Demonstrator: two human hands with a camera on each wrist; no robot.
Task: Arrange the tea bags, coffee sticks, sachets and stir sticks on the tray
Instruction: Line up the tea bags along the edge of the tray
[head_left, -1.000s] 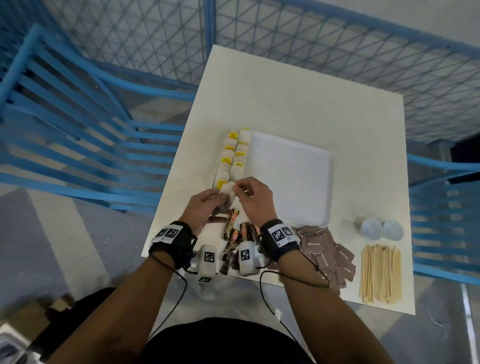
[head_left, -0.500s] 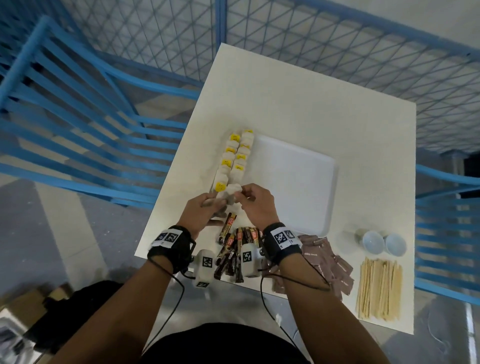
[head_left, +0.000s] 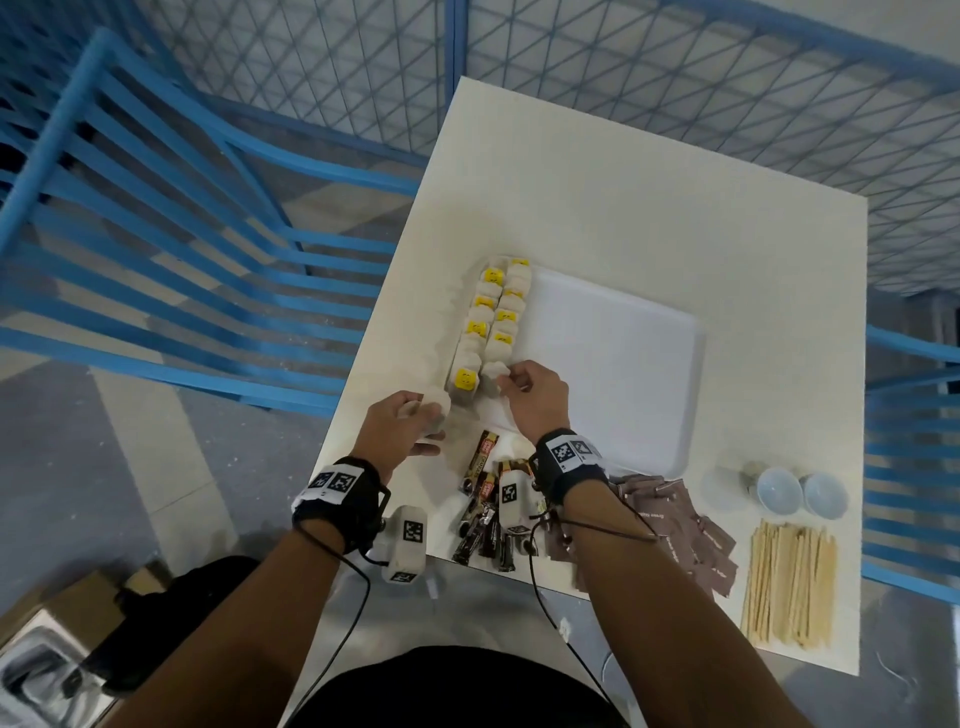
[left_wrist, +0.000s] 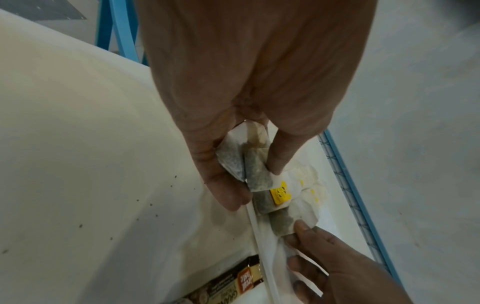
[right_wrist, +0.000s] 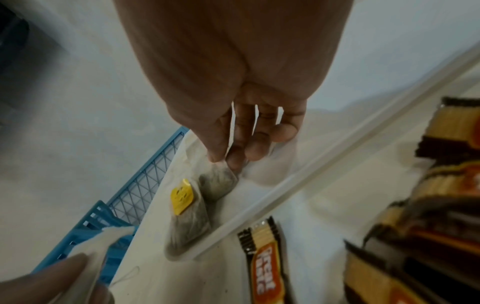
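**Supervisor:** Report progress on the arrangement.

**Operator:** From the head view I count two columns of white paper tea bags with yellow tags (head_left: 493, 317) lined along the 9 o'clock edge of the flat white square tray (head_left: 613, 358). That is the only category on it. The rest of the tray surface carries nothing that I can see.

**Supervisor:** Hands?

**Operator:** My right hand (head_left: 535, 397) pinches a tea bag (right_wrist: 217, 185) at its top, thumb against fingertips, setting it at the 6 o'clock end of the inner column, just inside the tray rim. My left hand (head_left: 402, 426) grasps a small bunch of spare tea bags (left_wrist: 245, 162) between thumb and fingers, held over the cream table (head_left: 649, 208) just beside the tray's 7 o'clock corner. The exact number in the bunch I cannot tell.

**Supervisor:** Outstanding items?

**Operator:** All off the tray, along the table's 6 o'clock edge: the brown-and-orange foil coffee sticks (head_left: 480, 499) in a loose heap at my wrists; the brown paper sachets (head_left: 691, 535) scattered to their 3 o'clock side; the bundle of pale wooden stir sticks (head_left: 789, 582) at the table's 5 o'clock corner. Two small pale cups (head_left: 800, 491) stand just beyond the stir sticks.

**Supervisor:** Assessment?

**Operator:** In my judgement, one category of four is nearly complete; three are untouched. The task is in its early stage.
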